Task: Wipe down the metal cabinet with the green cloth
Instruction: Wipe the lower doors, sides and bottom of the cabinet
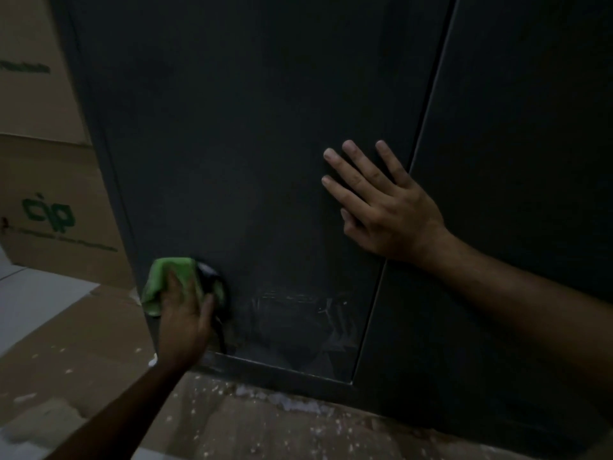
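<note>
The room is dim, and the floor (272,429) at the foot of everything is brownish and speckled with pale flecks and crumbs, with flattened sheets of cardboard (63,330) spread over it to the left. One dark metal cabinet (238,134) fills most of the view, its face split into two door panels by a single vertical seam running down right of centre. Behind its left edge stand two cardboard boxes — the upper box (30,68) with blurred green lettering, the lower box (56,207) with a green logo; both are closed, so whatever they hold cannot be seen. Two bare hands are on the cabinet. The left hand (185,313) is low on the left door, near its bottom left corner, fingers curled over one green cloth (166,277) that it holds bunched against the metal; something dark lies just beside the cloth under the fingers — too murky to say what. To the right of it the door carries faint pale smears (298,307). The right hand (381,204) rests higher up, flat on the same door beside the seam, fingers straight and spread, holding nothing.
</note>
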A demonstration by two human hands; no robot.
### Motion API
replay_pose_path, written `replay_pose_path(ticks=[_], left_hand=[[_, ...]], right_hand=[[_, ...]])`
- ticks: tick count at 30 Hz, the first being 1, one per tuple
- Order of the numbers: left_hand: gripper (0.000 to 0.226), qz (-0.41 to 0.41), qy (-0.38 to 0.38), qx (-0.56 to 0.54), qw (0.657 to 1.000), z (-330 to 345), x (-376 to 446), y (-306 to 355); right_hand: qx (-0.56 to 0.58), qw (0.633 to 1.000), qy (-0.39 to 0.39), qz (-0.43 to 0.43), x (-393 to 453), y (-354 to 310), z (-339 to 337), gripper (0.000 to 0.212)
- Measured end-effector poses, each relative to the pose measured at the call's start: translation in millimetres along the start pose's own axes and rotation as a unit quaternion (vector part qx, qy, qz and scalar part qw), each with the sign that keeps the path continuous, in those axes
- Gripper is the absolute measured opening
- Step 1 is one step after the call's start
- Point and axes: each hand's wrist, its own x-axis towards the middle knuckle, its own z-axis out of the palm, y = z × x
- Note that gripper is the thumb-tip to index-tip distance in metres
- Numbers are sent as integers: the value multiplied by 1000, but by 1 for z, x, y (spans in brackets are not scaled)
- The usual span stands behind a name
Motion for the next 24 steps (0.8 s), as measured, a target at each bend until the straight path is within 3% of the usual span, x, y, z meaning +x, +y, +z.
replay_pose_path(ticks=[3,5,7,10,12,14,17,19,20,22,24], left_hand=[[74,-146,67,13,987,-6,39,-11],[75,-136,39,25,990,5,43,14],[76,-67,32,11,997,24,23,44],[62,118,-26,74,990,37,-29,47],[64,157,-40,117,980,28,-33,20],[74,87,-7,95,992,19,-23,6],[73,-53,63,4,997,23,-1,30],[73,-63,95,-31,993,31,9,63],[75,-39,83,-38,995,35,9,79],[73,94,22,2,995,46,-4,99],[62,274,-27,97,956,56,-25,95]], right_hand=[[-2,1000,0,-2,2,-1,1,50],[0,1000,6,4,1,-1,2,50],[0,1000,7,3,1,-2,3,49],[-1,1000,3,0,0,0,3,50],[0,1000,1,0,0,0,2,50],[-2,1000,0,0,0,-1,2,50],[-1,1000,-5,-1,0,-1,2,50],[2,1000,-8,1,0,-1,2,50],[3,1000,-9,1,0,-2,2,50],[3,1000,-8,1,1,-1,2,50],[2,1000,-9,0,1,0,0,50]])
